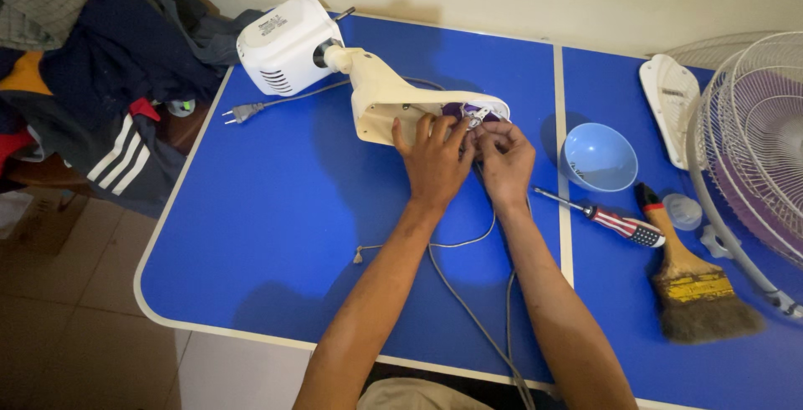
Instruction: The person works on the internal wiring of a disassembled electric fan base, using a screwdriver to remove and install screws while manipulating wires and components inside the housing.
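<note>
Fan well stripped: wire grille (757, 138) and white cover (669, 109) lie off to the right on the blue table (276, 234), motor body (335, 71) lying mid-table, neck housing open. Left hand (435, 159) presses on the housing; right hand (504, 157) pinches small wiring inside. Reassembly looks untouched; screwdriver (606, 219) idle.

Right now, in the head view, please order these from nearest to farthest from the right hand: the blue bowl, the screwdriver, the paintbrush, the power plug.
From the right hand:
1. Blue bowl, just to its right.
2. Screwdriver, right and a little toward the person.
3. Paintbrush, farther right, near the fan grille.
4. Power plug, far left, past the left hand.
</note>
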